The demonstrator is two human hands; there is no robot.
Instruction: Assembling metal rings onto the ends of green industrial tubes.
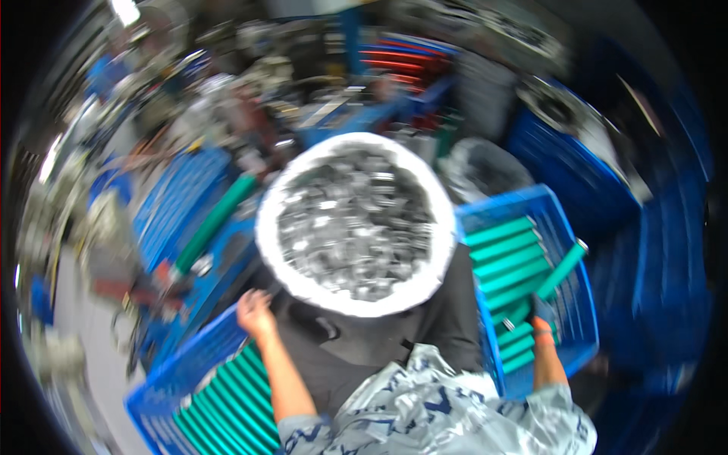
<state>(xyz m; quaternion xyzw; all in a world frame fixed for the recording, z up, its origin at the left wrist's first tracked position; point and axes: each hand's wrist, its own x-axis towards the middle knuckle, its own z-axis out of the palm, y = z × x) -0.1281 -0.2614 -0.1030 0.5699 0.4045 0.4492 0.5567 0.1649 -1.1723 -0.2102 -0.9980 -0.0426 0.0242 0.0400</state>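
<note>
My right hand (542, 312), in what looks like a dark glove, is closed around the lower end of a green tube (563, 271) with a metallic tip. It is over the right blue crate (582, 303), where more green tubes (506, 256) lie in a row. My left hand (256, 312) has its fingers curled together above the inner corner of the left blue crate (176, 355); blur hides what they hold, if anything. That crate contains several green tubes (231, 400). Between my knees stands a round white-rimmed container (267, 227) full of small shiny metal parts (353, 224).
Ahead on the left, another green tube (214, 225) lies slanted at a blue machine frame, beside a blue basket (182, 201). A bag-lined bin (493, 168) stands beyond the right crate. Large blue bins (572, 163) line the right side. Blurred machinery fills the far left.
</note>
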